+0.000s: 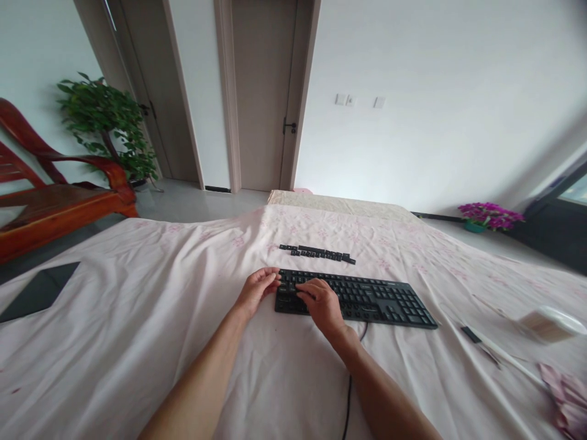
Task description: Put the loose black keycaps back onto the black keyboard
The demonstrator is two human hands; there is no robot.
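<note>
A black computer keyboard (pixel 389 302) lies flat on the cloth, and part of its lower left has gaps where keycaps are off. At its left end is my left hand (pixel 257 290), its thumb and fingers closed on the edge. My right hand (pixel 323 305) rests over the left-hand keys with thumb and index finger pinched together. Whatever is between those fingertips is too small to make out. Beyond the keyboard, loose black keycaps (pixel 316 252) lie in two rows, among them a long space bar (pixel 312 249).
A pink-white cloth (pixel 183 342) covers the table. On the right are a small brush (pixel 471 334), a clear container of cotton swabs (pixel 550 324) and a pink cloth (pixel 571 397). A dark tablet-like slab (pixel 39 290) lies at left. The keyboard cable (pixel 348 397) runs towards me.
</note>
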